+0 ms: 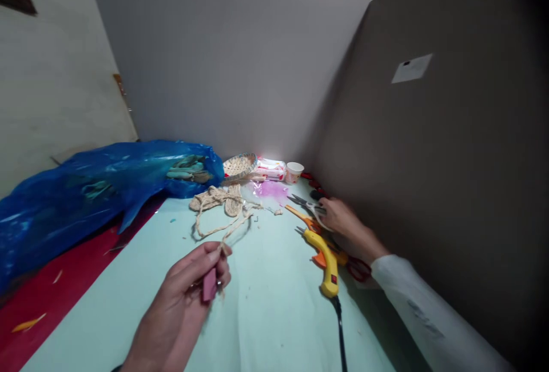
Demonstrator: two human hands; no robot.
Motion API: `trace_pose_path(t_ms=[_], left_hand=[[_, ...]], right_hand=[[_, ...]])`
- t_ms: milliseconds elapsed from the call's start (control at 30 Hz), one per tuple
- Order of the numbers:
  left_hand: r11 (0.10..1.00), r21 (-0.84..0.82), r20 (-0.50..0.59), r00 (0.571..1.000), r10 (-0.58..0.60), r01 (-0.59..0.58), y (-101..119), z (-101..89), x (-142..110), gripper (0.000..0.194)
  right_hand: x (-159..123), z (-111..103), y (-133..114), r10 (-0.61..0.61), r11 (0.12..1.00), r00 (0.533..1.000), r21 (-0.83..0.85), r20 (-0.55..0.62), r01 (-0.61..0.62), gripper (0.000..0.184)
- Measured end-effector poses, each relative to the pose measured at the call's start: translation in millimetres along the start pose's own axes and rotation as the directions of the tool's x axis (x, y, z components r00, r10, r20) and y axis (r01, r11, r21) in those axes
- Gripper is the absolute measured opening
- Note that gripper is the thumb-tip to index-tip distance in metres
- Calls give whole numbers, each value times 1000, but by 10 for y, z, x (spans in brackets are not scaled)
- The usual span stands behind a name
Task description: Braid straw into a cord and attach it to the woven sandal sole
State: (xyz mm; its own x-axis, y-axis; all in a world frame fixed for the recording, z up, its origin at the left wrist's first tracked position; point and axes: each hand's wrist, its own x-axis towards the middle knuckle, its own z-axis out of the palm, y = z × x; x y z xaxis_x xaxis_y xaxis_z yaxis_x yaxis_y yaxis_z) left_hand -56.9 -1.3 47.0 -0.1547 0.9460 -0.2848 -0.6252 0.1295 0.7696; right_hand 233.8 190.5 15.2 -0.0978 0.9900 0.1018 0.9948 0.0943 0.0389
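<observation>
- Now the left hand (189, 286) pinches a pink lighter (210, 285) and braided cord (223, 229).
- The right hand (341, 216) closes on small snips (305, 203); trimming the cord looks next, needing a careful cut.

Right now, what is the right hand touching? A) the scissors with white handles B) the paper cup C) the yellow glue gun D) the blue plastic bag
A: the right hand rests on the scissors beside the grey partition, just past the yellow glue gun.

left hand (189, 289): wearing no sleeve, wrist showing bare | right hand (343, 218): wearing a long white sleeve (424, 315), faint grey marking showing
</observation>
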Motion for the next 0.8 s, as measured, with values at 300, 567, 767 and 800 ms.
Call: trace_pose_path(t_ms=[300, 567, 767, 800], left_hand=[[996, 60, 18, 998, 59, -60, 7, 23, -57, 10], [990, 127, 9, 999, 53, -53, -29, 10, -16, 16], [997, 56, -27, 998, 58, -57, -5, 30, -33, 13], [998, 43, -32, 998, 51, -50, 3, 32, -38, 13]], right_hand=[[-274, -324, 69, -98, 942, 883, 243, -459, 231, 31], [-1173, -412, -548, -358, 553, 786, 564, -504, 614, 41], [-1372, -282, -584, -461, 526, 711, 482, -532, 701, 52], [-1362, -252, -544, -469, 545, 706, 454, -531, 704, 53]])
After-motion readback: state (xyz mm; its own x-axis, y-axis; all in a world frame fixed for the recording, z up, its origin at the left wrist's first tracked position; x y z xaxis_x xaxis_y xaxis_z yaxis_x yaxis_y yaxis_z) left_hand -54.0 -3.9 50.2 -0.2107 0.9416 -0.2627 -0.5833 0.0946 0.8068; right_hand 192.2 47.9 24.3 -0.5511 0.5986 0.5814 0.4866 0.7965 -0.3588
